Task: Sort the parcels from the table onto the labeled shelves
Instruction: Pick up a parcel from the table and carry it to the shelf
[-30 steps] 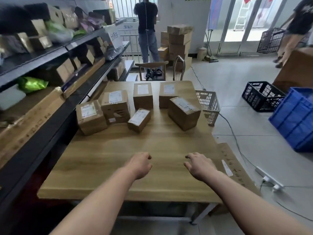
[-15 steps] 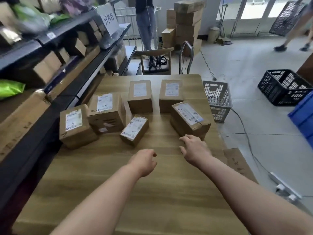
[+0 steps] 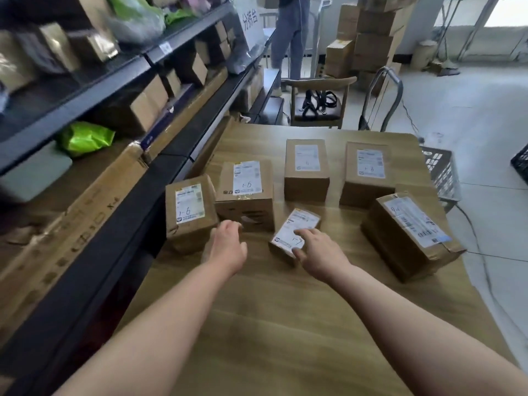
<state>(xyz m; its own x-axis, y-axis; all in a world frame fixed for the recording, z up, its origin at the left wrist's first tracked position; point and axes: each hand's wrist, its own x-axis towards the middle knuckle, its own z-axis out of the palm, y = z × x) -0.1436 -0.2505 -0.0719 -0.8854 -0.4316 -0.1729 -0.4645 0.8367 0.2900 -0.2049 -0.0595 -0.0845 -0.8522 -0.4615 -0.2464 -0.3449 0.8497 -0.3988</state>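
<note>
small brown parcel (image 3: 294, 237), white label marked 1-7, is seen flat on the table (image 3: 285, 324). right hand (image 3: 320, 252) is laid on it, fingers spread. left hand (image 3: 227, 247) is held loosely curled, empty, beside a box (image 3: 188, 212) marked 1-6.

Count: six parcels (image 3: 307, 170) on one table (image 3: 285, 324), two beside my left hand (image 3: 228, 247), one at my right hand (image 3: 320, 252), two beyond both, one to its right; farther off, one chair (image 3: 317, 81), one white basket (image 3: 441, 172).
</note>
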